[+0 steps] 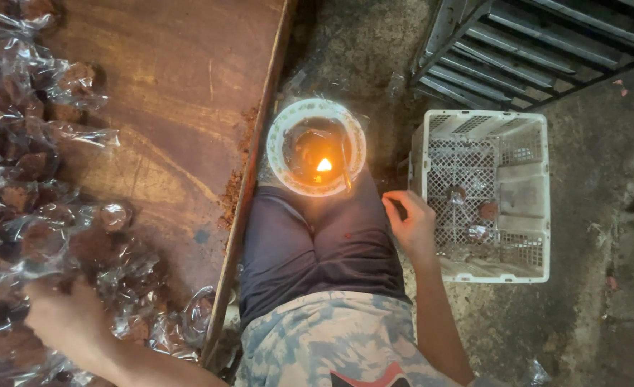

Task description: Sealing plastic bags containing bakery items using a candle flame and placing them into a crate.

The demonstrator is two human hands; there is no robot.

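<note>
My left hand (63, 312) reaches into a heap of clear plastic bags holding brown lumps (37, 215) on a brown wooden board (181, 93); its fingers are buried among the bags, so its grip is hidden. My right hand (411, 222) rests beside my knee, fingers loosely curled, holding nothing that I can see, close to a white plastic crate (507, 193). A white bowl (317, 147) with a small burning flame and a stick in it sits on my lap in dark shorts.
The crate stands on the concrete floor at my right with a few wrapped lumps (474, 215) inside. A metal rack (532, 43) stands at the upper right. Brown crumbs lie along the board's right edge (234, 186).
</note>
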